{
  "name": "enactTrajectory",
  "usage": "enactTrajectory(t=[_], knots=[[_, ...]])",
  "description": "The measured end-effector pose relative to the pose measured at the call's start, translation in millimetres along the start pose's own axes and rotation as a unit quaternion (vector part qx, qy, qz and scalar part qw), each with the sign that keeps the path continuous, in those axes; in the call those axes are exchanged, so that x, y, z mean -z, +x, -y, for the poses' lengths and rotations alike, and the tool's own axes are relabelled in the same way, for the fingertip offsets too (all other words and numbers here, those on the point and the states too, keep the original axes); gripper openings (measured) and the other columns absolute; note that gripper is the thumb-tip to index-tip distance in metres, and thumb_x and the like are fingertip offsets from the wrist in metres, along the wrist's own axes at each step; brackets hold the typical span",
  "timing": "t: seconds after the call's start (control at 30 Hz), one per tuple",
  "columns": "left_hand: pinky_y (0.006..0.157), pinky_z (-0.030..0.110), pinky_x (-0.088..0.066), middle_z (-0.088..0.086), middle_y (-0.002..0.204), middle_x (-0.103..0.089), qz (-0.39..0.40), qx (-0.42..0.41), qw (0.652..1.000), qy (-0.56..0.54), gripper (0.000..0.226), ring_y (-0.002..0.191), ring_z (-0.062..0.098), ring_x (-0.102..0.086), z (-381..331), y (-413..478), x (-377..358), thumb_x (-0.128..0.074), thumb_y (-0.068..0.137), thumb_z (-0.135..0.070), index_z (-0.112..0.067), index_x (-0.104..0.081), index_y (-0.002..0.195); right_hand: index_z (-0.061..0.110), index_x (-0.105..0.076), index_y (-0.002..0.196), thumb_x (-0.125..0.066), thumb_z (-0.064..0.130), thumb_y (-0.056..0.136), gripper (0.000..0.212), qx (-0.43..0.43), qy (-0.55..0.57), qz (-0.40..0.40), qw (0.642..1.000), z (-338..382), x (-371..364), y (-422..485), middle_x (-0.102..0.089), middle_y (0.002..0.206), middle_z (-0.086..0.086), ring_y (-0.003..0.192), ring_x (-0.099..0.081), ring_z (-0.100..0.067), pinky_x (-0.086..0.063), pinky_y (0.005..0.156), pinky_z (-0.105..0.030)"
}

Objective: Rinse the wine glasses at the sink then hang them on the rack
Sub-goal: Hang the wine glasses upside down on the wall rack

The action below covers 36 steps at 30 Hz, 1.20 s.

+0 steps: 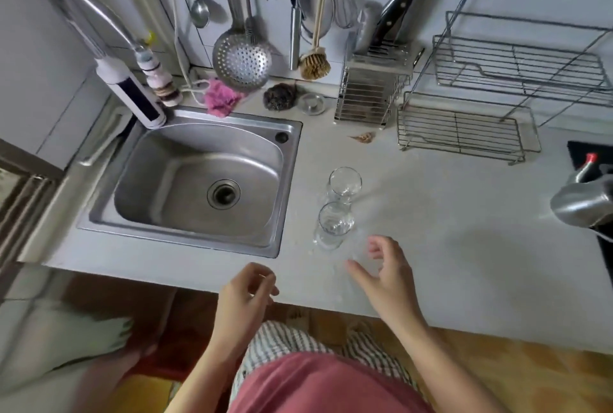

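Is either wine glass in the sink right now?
No, the far glass and the near glass both stand on the counter beside the sink.

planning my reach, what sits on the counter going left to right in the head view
sink → two wine glasses → lower shelf of the wire rack → kettle

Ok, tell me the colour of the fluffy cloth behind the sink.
Pink. The fluffy pink cloth shows best in the head view.
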<state>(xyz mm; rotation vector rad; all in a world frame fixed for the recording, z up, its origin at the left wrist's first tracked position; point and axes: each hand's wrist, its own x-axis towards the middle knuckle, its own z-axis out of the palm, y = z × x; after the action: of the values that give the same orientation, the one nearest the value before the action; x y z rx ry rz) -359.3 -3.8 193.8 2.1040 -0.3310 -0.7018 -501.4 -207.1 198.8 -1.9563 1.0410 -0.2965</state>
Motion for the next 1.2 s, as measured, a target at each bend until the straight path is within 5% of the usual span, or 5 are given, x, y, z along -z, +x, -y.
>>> enactTrajectory(t=[0.23, 0.37, 0.8, 1.0, 1.2], knots=[[0.063, 0.030, -0.058, -0.006, 0.073, -0.075, 0.017, -0.012, 1.000, -0.008, 0.014, 0.061, 0.011, -0.069, 3.4, 11.4, 5.3, -0.065, 0.097, -0.017, -0.024, -0.066, 0.086, 0.013, -0.045, 0.130, -0.088, 0.038, 0.069, 0.079, -0.041, 0.004, -0.033, 0.999, 21.6, -42.0, 27.4, -0.041, 0.119, 0.003, 0.118, -0.046, -0.021, -0.045, 0.098, -0.035], [0.059, 0.022, -0.056, -0.007, 0.073, -0.075, 0.021, -0.015, 1.000, -0.013, 0.013, 0.061, 0.010, -0.070, 2.2, 12.6, 3.3, -0.065, 0.097, -0.016, -0.023, -0.067, 0.086, 0.017, -0.041, 0.134, -0.088, 0.041, 0.066, 0.087, -0.079, 0.025, -0.033, 0.996, 22.1, -59.5, 42.8, -0.038, 0.120, 0.004, 0.119, -0.043, -0.018, -0.040, 0.093, -0.027], [0.064, 0.025, -0.057, -0.009, 0.074, -0.076, 0.089, -0.002, 0.996, 0.006, 0.010, 0.066, 0.008, -0.071, -7.8, 32.9, -18.6, -0.063, 0.097, -0.018, -0.022, -0.067, 0.089, 0.018, -0.053, 0.118, -0.088, 0.041, 0.067, 0.066, -0.035, 0.012, -0.097, 0.995, 12.7, -54.7, 36.8, -0.059, 0.113, 0.002, 0.100, -0.059, -0.018, -0.051, 0.079, -0.030], [0.080, 0.037, -0.059, 0.007, 0.102, -0.080, 0.193, 0.197, 0.931, -0.240, 0.038, 0.093, 0.020, -0.077, -18.9, 37.3, -46.0, -0.049, 0.106, -0.040, -0.009, -0.070, 0.112, 0.034, -0.052, 0.108, -0.087, 0.051, 0.061, 0.060, -0.083, 0.168, -0.065, 0.980, 21.2, -44.8, 5.5, -0.066, 0.100, 0.014, 0.088, -0.068, -0.003, -0.053, 0.069, -0.015], [0.088, 0.041, -0.057, 0.017, 0.111, -0.075, 0.125, 0.222, 0.871, -0.420, 0.043, 0.100, 0.027, -0.074, -33.9, 40.4, -60.4, -0.043, 0.108, -0.039, -0.005, -0.070, 0.114, 0.021, -0.052, 0.108, -0.086, 0.037, 0.054, 0.066, -0.124, 0.338, -0.012, 0.933, 27.0, -53.6, -10.3, -0.067, 0.110, -0.002, 0.096, -0.072, -0.009, -0.055, 0.072, -0.017]])
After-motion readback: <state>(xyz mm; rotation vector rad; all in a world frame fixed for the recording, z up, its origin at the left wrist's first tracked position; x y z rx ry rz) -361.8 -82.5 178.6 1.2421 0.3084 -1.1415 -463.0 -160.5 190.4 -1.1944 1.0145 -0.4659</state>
